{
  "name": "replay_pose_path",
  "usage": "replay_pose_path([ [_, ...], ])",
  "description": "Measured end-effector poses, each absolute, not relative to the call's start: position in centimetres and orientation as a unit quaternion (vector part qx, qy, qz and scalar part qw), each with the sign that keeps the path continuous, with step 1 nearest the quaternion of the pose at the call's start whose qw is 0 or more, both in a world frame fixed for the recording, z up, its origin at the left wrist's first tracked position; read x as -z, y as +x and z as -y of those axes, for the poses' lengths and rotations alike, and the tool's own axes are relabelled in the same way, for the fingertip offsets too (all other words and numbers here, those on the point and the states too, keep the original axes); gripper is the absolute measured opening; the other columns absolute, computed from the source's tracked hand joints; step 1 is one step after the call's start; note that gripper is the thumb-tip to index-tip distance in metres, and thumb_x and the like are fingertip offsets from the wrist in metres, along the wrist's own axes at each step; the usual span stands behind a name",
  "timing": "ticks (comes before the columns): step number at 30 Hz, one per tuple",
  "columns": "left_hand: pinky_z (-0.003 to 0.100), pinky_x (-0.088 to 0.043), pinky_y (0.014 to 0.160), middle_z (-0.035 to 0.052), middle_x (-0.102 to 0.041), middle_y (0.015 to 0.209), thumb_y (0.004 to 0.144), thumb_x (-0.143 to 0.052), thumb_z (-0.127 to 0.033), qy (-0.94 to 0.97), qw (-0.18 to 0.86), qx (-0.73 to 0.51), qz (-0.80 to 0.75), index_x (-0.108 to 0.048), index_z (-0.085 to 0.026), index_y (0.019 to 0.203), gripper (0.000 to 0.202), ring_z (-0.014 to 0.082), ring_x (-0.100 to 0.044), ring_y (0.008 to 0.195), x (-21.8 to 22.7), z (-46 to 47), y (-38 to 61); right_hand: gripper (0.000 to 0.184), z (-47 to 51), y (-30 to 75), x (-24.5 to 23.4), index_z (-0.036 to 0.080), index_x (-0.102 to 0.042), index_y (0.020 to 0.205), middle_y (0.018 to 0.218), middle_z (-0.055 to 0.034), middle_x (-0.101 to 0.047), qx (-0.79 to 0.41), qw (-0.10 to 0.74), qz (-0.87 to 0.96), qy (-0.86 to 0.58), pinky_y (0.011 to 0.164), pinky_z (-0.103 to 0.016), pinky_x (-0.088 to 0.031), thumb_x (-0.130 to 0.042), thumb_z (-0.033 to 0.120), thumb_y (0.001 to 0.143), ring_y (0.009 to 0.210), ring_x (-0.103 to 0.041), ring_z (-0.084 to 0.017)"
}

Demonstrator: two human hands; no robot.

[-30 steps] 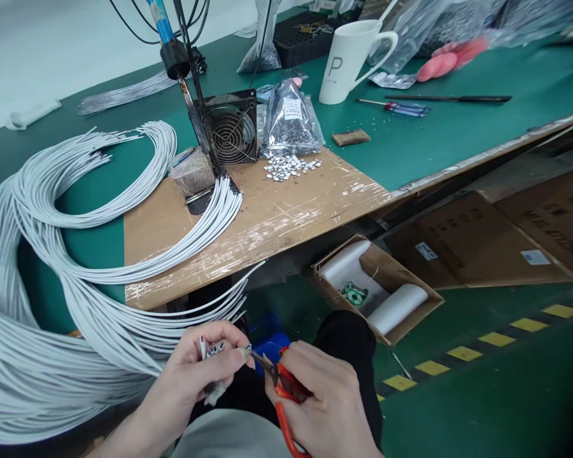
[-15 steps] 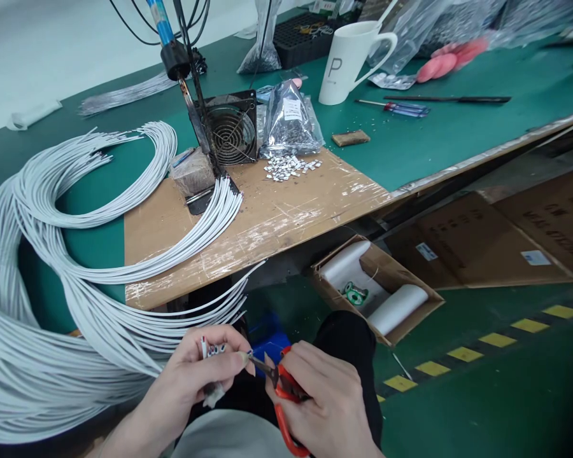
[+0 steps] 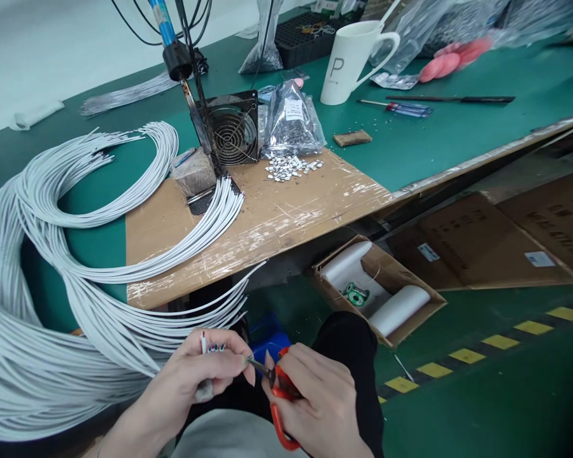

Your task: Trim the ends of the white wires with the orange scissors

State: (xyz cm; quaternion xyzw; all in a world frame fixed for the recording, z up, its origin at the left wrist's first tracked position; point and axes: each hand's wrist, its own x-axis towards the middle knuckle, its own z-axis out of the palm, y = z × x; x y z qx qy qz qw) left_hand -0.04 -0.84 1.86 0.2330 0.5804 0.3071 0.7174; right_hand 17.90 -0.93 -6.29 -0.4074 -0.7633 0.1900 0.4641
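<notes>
My left hand (image 3: 198, 375) is closed around the ends of a few white cables (image 3: 209, 348), whose coloured wire tips stick up between my fingers. My right hand (image 3: 318, 401) grips red-handled snips (image 3: 277, 394), and their dark blades meet a cable end at my left fingertips. Both hands are low in the view, over my lap. A large bundle of white cables (image 3: 52, 331) loops from the bench down toward my left hand.
A cardboard sheet (image 3: 286, 210) lies on the green bench (image 3: 434, 140) with small metal pieces (image 3: 291, 167), a bag of parts (image 3: 292, 122), a fan (image 3: 233, 130), a white mug (image 3: 348, 60) and screwdrivers (image 3: 401, 108). Open cardboard boxes (image 3: 377, 289) stand on the floor.
My hands have shifted slightly; the snips have drawn a little closer to my left fingertips. Little else differs.
</notes>
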Motion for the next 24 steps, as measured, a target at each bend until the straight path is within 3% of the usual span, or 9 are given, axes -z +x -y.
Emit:
replay_pose_path([
  [6, 0.027, -0.010, 0.049, -0.0078, -0.033, 0.047, 0.079, -0.075, -0.033, 0.254, 0.709, -0.319, -0.576, -0.078, -0.016, 0.070, 0.019, 0.0083, -0.018, 0.048, -1.8, 1.5, -0.2, 0.040, 1.0, 16.4, 7.0, 0.022, -0.041, 0.056, 0.051, 0.0062, -0.037, -0.254, 0.566, 0.625, -0.474, 0.044, -0.026, -0.023, -0.062, 0.007, 0.087, 0.044, -0.032, -0.009],
  [9, 0.027, -0.007, 0.048, -0.0088, -0.029, 0.047, 0.081, -0.074, -0.034, 0.244, 0.720, -0.302, -0.576, -0.077, -0.015, 0.071, 0.022, 0.0082, -0.015, 0.047, -1.7, 1.6, -0.5, 0.048, 0.2, 17.6, 7.3, 0.022, -0.040, 0.053, 0.047, 0.0059, -0.037, -0.296, 0.625, 0.456, -0.560, 0.043, -0.026, -0.028, -0.065, 0.017, 0.093, 0.042, -0.035, -0.009],
  [12, 0.027, -0.008, 0.048, -0.0079, -0.033, 0.049, 0.084, -0.076, -0.040, 0.250, 0.710, -0.307, -0.583, -0.077, -0.015, 0.075, 0.027, 0.0083, -0.017, 0.048, -1.5, 1.5, -0.4, 0.050, 0.0, 18.9, 7.6, 0.021, -0.045, 0.050, 0.047, 0.0041, -0.040, -0.344, 0.590, 0.409, -0.605, 0.046, -0.028, -0.027, -0.074, 0.029, 0.091, 0.045, -0.035, -0.010],
  [15, 0.025, -0.013, 0.048, -0.0067, -0.040, 0.053, 0.087, -0.077, -0.050, 0.283, 0.694, -0.328, -0.576, -0.076, -0.016, 0.083, 0.035, 0.0087, -0.022, 0.049, -1.3, 1.6, 0.0, 0.052, 0.6, 19.2, 8.1, 0.020, -0.045, 0.052, 0.049, 0.0039, -0.039, -0.393, 0.538, 0.445, -0.598, 0.047, -0.028, -0.024, -0.071, 0.034, 0.094, 0.048, -0.033, -0.009],
  [21, 0.021, -0.027, 0.051, -0.0056, -0.049, 0.059, 0.090, -0.077, -0.053, 0.374, 0.607, -0.355, -0.605, -0.068, -0.018, 0.085, 0.037, 0.0088, -0.037, 0.052, -0.5, 2.2, 0.4, 0.048, 0.9, 18.9, 8.4, 0.020, -0.039, 0.058, 0.057, 0.0059, -0.032, -0.392, 0.484, 0.555, -0.551, 0.045, -0.025, -0.022, -0.067, 0.028, 0.097, 0.050, -0.029, -0.008],
  [24, 0.022, -0.022, 0.047, -0.0035, -0.053, 0.063, 0.094, -0.071, -0.056, 0.398, 0.586, -0.348, -0.613, -0.072, -0.015, 0.089, 0.041, 0.0067, -0.031, 0.050, -0.3, 2.3, 0.3, 0.046, 0.8, 18.9, 7.5, 0.021, -0.033, 0.063, 0.062, 0.0060, -0.031, -0.395, 0.456, 0.612, -0.511, 0.046, -0.023, -0.025, -0.065, 0.022, 0.096, 0.053, -0.030, -0.008],
])
